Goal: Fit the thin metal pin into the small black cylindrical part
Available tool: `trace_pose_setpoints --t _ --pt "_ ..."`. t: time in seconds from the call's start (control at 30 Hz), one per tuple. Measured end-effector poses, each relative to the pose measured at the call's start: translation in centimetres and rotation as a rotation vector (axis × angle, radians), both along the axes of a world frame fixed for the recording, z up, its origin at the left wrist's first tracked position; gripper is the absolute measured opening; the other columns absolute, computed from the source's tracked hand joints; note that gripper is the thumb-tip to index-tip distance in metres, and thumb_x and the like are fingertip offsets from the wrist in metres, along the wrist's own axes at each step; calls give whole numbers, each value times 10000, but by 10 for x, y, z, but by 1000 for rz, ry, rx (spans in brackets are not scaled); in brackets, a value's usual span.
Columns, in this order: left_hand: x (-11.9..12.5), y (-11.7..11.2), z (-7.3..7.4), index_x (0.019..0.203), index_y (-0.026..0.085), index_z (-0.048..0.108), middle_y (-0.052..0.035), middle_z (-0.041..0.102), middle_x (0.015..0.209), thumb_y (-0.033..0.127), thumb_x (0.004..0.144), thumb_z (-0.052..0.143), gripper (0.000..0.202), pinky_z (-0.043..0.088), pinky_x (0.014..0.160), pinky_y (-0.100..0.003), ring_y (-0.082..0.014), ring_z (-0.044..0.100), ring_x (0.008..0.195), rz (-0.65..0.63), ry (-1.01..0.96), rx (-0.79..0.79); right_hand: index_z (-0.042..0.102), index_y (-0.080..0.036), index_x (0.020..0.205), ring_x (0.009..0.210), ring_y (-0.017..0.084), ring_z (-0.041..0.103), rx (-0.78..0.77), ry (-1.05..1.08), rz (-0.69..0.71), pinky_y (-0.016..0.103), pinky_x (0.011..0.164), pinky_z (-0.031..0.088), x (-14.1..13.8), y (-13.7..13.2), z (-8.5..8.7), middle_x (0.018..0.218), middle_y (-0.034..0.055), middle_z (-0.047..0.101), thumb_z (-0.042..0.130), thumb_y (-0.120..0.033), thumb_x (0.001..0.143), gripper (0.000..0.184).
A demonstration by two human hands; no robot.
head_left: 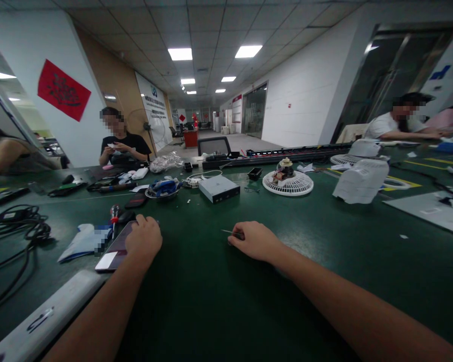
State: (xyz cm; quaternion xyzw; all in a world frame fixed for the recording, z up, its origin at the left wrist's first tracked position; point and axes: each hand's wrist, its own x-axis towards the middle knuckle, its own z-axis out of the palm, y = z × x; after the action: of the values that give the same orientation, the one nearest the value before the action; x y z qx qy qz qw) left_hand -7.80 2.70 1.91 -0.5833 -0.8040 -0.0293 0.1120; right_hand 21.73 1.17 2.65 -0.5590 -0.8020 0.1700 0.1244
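Pinched between the thumb and the fingers of the right hand [254,241] was a thin metal tool [229,232], and these fingers stood together, clamped on it. Its bare tip pointed to the left, above the green table [196,301], and touched no other thing. The left hand [146,236] lay over the upper part of a smartphone [117,251]; whether its fingers were closed on the phone or on something small, I cannot tell.

As I judge it, the step in hand was one of keeping the tool ready, since its tip worked on nothing. Any next move with it called for a steady pinch and for attention to the exposed point. If the left hand was needed for support, it had first to be free of the phone.

Farther forward, between the two hands, an optical disc drive [219,189] rested on the table, well apart from both. Just beside the phone lay a red-handled screwdriver [115,215], touched by neither hand.
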Motion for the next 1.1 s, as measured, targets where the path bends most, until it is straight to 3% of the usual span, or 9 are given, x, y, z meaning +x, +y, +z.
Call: trace_pose_setpoints --t 0.2,0.3,0.4,0.5,0.73,0.9,1.1 --pt "-2 1 1 1156 50 538 -237 491 1185 220 888 409 343 524 752 -420 -340 577 1024 14 -33 -31 694 -217 916 763 192 623 21 24 1 269 571 400 -1 -2 2 884 54 701 541 -468 842 303" --pt "1 -1 1 1146 54 539 -245 469 1221 220 891 414 329 527 761 -410 -349 534 1099 -12 14 18 699 -217 908 753 192 623 43 37 8 272 573 405 0 -2 1 874 53 701 542 -467 844 303" --pt "13 -6 0 1117 70 547 -245 430 1292 238 915 384 310 531 753 -393 -351 468 1179 -112 95 143 706 -216 913 769 196 629 44 65 16 281 596 431 1 0 -1 885 54 703 550 -469 840 306" --pt "34 -14 -1 1109 99 548 -203 465 1281 287 912 419 302 522 762 -375 -308 528 1082 -284 74 162 717 -223 936 795 194 639 -24 102 51 285 632 459 2 1 -4 920 51 706 605 -437 811 272" --pt "76 -31 -1 1077 221 541 -70 664 945 403 907 485 255 487 715 -370 -263 638 869 -511 -221 -70 730 -228 837 761 173 637 -49 213 60 271 627 453 2 5 -6 852 17 715 733 -303 716 142" --pt "84 -39 -7 1116 241 523 -47 652 1024 321 891 538 239 449 789 -339 -230 617 955 -782 -490 -132 750 -222 916 728 151 632 12 455 117 265 657 452 -2 5 -9 815 7 728 680 -275 788 156" --pt "91 -49 -11 1231 231 449 -64 621 1097 317 904 536 349 450 804 -338 -219 600 953 -892 -769 -147 746 -193 814 742 134 619 163 576 239 250 675 457 -5 0 -7 808 12 682 713 -197 758 65"
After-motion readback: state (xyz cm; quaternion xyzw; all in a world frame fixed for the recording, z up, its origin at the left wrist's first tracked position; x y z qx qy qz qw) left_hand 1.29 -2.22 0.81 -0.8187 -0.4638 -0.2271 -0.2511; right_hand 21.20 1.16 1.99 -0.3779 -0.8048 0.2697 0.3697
